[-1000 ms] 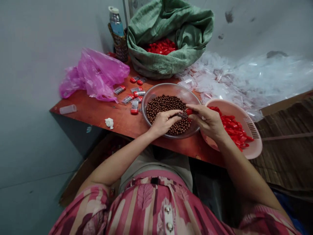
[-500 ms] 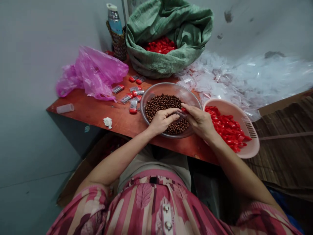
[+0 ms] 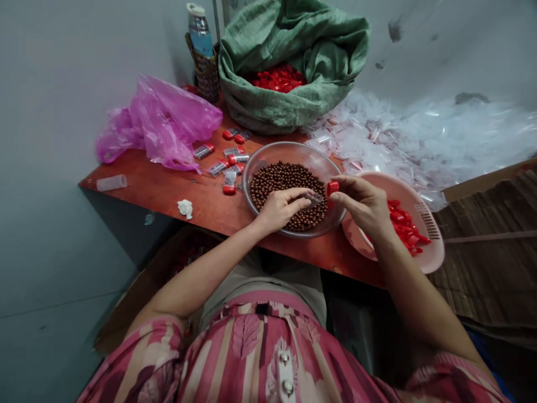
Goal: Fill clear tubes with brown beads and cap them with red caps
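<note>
My left hand (image 3: pixel 280 210) rests over a clear bowl (image 3: pixel 289 152) full of small brown beads (image 3: pixel 279 179), its fingers pinched round a small clear vial (image 3: pixel 314 197). My right hand (image 3: pixel 364 204) hovers at the bowl's right rim and pinches a red cap (image 3: pixel 333 188) just right of the vial's mouth. Below my right hand sits a pink basket (image 3: pixel 428 254) holding several red caps (image 3: pixel 405 226).
Several filled vials with red caps (image 3: pixel 229 162) lie left of the bowl on the red-brown table (image 3: pixel 168 190). A pink plastic bag (image 3: pixel 163 123), a green sack of red caps (image 3: pixel 289 61), a bottle (image 3: pixel 200 36) and a heap of clear vials (image 3: pixel 411 140) stand behind.
My right hand drew back from the vial to the bowl's right rim, now showing a red cap in its fingertips. My left hand stayed over the beads.
</note>
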`<control>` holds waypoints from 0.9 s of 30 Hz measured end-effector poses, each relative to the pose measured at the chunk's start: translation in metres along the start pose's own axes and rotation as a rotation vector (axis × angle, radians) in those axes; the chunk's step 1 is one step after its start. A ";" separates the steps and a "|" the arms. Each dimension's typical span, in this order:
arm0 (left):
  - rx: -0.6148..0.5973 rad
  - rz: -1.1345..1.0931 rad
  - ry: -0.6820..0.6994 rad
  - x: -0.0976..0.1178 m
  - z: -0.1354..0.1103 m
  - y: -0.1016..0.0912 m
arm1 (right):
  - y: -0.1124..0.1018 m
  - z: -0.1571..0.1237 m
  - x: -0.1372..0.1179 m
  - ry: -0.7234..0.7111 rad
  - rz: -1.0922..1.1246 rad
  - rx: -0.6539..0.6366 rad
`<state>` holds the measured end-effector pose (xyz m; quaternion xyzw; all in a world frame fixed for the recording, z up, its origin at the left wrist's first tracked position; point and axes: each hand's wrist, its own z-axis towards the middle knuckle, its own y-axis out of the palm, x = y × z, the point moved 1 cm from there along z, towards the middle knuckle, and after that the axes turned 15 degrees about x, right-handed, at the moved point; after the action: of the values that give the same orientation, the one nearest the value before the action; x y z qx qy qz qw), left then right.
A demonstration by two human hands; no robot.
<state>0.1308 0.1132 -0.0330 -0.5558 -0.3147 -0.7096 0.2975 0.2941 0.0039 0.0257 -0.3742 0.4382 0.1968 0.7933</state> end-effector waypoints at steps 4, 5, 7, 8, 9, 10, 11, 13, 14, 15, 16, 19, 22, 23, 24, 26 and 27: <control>0.015 0.079 0.090 0.002 0.000 0.000 | 0.001 0.005 -0.017 -0.312 -0.281 -0.122; 0.022 0.093 0.106 0.002 -0.001 0.000 | 0.002 0.005 -0.019 -0.361 -0.317 -0.153; 0.035 0.124 0.128 0.004 -0.003 -0.001 | 0.005 0.004 -0.019 -0.420 -0.335 -0.188; 0.042 0.137 0.134 0.004 -0.004 -0.001 | 0.005 0.004 -0.018 -0.436 -0.333 -0.193; 0.050 0.148 0.139 0.005 -0.005 -0.001 | 0.006 0.002 -0.017 -0.448 -0.331 -0.196; 0.057 0.157 0.143 0.005 -0.006 -0.001 | 0.006 0.000 -0.015 -0.464 -0.329 -0.200; 0.061 0.165 0.149 0.005 -0.008 -0.001 | 0.007 -0.002 -0.015 -0.480 -0.332 -0.203; 0.062 0.177 0.166 0.004 -0.010 -0.001 | 0.009 -0.007 -0.014 -0.516 -0.367 -0.203; 0.060 0.184 0.180 0.003 -0.011 -0.001 | 0.010 -0.010 -0.014 -0.533 -0.395 -0.196; 0.057 0.192 0.196 0.003 -0.012 0.000 | 0.012 -0.011 -0.014 -0.548 -0.421 -0.186; 0.059 0.197 0.211 0.002 -0.012 0.000 | 0.013 -0.012 -0.014 -0.552 -0.440 -0.175; 0.083 0.180 0.195 0.001 -0.010 0.000 | 0.016 -0.008 -0.011 -0.463 -0.363 -0.158; 0.111 0.028 0.067 0.000 -0.004 0.000 | 0.015 -0.003 -0.008 -0.171 -0.027 -0.135; 0.119 -0.059 0.009 -0.001 -0.002 0.000 | 0.014 -0.003 -0.006 -0.052 0.117 -0.135; 0.125 -0.153 -0.050 -0.002 0.000 0.000 | 0.013 -0.004 -0.005 0.062 0.254 -0.133; 0.126 -0.297 -0.152 -0.003 0.003 0.000 | 0.010 -0.008 -0.002 0.244 0.461 -0.118; 0.121 -0.324 -0.176 -0.004 0.003 0.000 | 0.009 -0.010 0.000 0.307 0.521 -0.101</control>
<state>0.1336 0.1159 -0.0361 -0.5390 -0.4671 -0.6766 0.1833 0.2830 0.0025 0.0180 -0.3137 0.6239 0.3563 0.6208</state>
